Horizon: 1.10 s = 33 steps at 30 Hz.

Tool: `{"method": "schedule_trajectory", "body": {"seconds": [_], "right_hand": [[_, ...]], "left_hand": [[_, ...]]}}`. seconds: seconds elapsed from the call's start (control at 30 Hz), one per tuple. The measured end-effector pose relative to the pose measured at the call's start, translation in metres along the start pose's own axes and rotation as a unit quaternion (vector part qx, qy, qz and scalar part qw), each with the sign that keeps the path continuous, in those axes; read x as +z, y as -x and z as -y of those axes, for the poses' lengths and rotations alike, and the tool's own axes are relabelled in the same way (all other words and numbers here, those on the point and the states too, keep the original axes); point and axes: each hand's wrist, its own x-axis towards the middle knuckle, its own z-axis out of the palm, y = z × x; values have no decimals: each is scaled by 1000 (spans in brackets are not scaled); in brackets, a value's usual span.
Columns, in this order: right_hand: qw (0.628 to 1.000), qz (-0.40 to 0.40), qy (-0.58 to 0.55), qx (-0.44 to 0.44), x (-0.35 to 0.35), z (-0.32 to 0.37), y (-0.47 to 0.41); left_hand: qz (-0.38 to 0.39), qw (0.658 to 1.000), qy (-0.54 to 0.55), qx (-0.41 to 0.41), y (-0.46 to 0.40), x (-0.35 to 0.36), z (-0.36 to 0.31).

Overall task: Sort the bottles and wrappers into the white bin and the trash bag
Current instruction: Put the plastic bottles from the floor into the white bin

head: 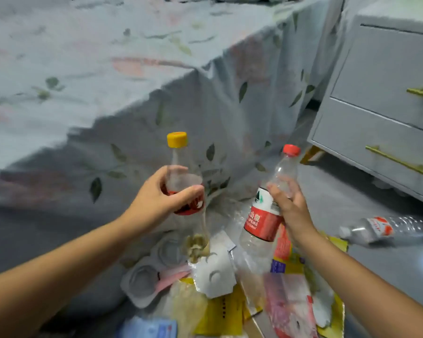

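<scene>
My left hand (165,200) grips a clear bottle with a yellow cap and red label (181,167), held upright above the floor. My right hand (289,203) holds a clear water bottle with a red cap and red-white label (264,215), tilted slightly left. A third clear bottle (386,229) with a red-white label lies on its side on the floor at the right. Below both hands sits a heap of wrappers (232,293): yellow, pink, white and clear packets. Neither the white bin nor the trash bag is in view.
A bed with a grey floral sheet (132,81) fills the left and back. A grey drawer unit with gold handles (388,113) stands at the right. A grey moulded cup tray (147,279) lies by the heap. Grey floor (388,269) shows at the right.
</scene>
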Motion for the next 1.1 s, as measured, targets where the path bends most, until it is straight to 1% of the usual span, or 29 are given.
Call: {"method": "schedule_trajectory", "body": {"seconds": [0.07, 0.13, 0.23, 0.4, 0.5, 0.63, 0.77, 0.87, 0.97, 1.1], "right_hand": [[997, 65, 22, 30, 37, 16, 14], [987, 132, 73, 47, 75, 35, 31], [957, 226, 181, 13, 126, 61, 55], [899, 314, 306, -18, 207, 100, 105], [867, 330, 370, -38, 258, 111, 141], [851, 360, 381, -26, 319, 109, 194], [832, 388, 397, -17, 366, 92, 246], [846, 381, 373, -6, 384, 76, 279], [867, 350, 354, 6, 386, 58, 305], [873, 329, 359, -19, 389, 53, 311]], "left_hand": [[-25, 1000, -14, -14, 30, -37, -5], [-58, 998, -15, -26, 60, -72, -7], [-115, 992, -2, -52, 104, -119, -11], [-199, 975, 38, -87, 181, -184, -6], [-228, 960, 92, -133, 232, -219, 5], [-265, 939, 106, -190, 292, -264, 20], [-312, 915, 122, -224, 336, -299, 47], [-326, 905, 124, -244, 356, -308, 68], [-339, 897, 119, -259, 367, -303, 92], [-368, 878, 130, -276, 370, -285, 119]]}}
